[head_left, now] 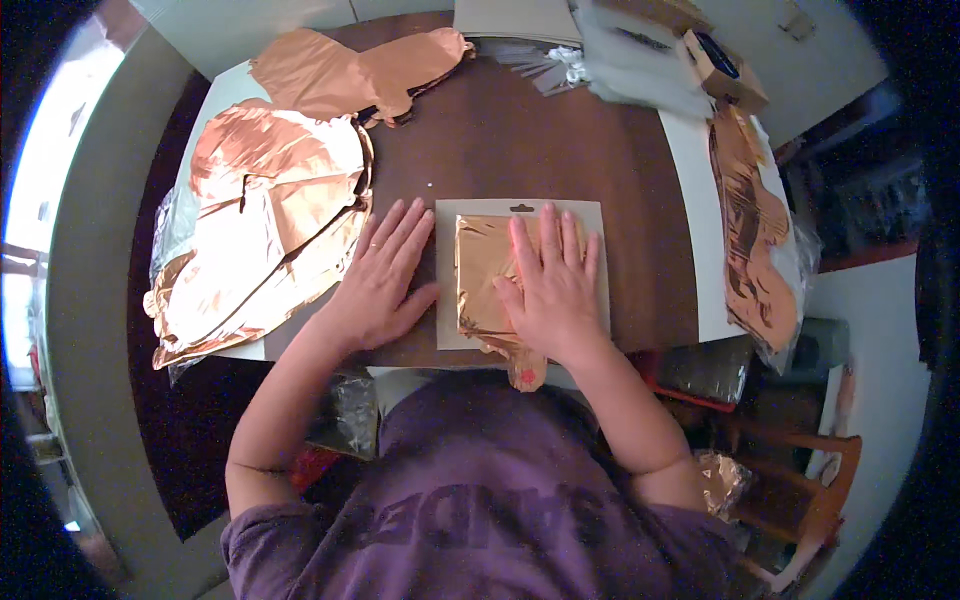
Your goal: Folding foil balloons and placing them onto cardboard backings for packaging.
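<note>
In front of me a pale backing card (522,207) with a hanging slot lies on the brown table. On it sits a folded copper-coloured foil balloon (482,280), its tail with a red mark (527,374) sticking out past the card's near edge. My right hand (556,290) rests flat on the foil, fingers stretched out. Flat on the table just left of the card is my left hand (385,275), its fingers extended and holding nothing. Part of the foil is hidden under my right hand.
Flat foil balloons (280,210) are piled at the left, with another (350,75) behind them. More foil (750,220) lies along the right edge. Clear plastic bags (640,70), thin clear strips (540,68) and a small cardboard box (722,70) stand at the back right.
</note>
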Demonstrator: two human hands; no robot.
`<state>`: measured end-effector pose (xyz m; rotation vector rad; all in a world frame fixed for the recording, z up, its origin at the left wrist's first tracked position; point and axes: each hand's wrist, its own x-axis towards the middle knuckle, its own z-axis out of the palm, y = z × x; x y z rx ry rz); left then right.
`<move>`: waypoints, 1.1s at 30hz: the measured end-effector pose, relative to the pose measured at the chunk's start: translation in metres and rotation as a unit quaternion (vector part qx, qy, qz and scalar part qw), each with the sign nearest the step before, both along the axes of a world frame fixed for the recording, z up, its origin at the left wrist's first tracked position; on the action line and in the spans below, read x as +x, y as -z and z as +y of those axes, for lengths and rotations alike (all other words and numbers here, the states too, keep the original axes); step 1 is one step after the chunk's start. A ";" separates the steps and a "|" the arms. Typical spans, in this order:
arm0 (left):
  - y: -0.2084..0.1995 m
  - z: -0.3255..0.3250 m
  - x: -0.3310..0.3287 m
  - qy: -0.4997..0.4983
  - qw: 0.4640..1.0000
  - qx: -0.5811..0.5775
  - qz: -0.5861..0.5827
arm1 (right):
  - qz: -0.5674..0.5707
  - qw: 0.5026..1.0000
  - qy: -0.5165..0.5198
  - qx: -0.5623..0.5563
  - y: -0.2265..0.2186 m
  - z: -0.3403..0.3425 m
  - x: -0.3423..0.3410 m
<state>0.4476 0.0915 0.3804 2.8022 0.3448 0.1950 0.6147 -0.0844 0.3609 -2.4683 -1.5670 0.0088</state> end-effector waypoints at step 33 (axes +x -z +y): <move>-0.008 0.037 0.081 -0.054 0.941 -0.331 0.042 | 0.063 0.998 -0.001 0.009 -0.004 -0.003 0.013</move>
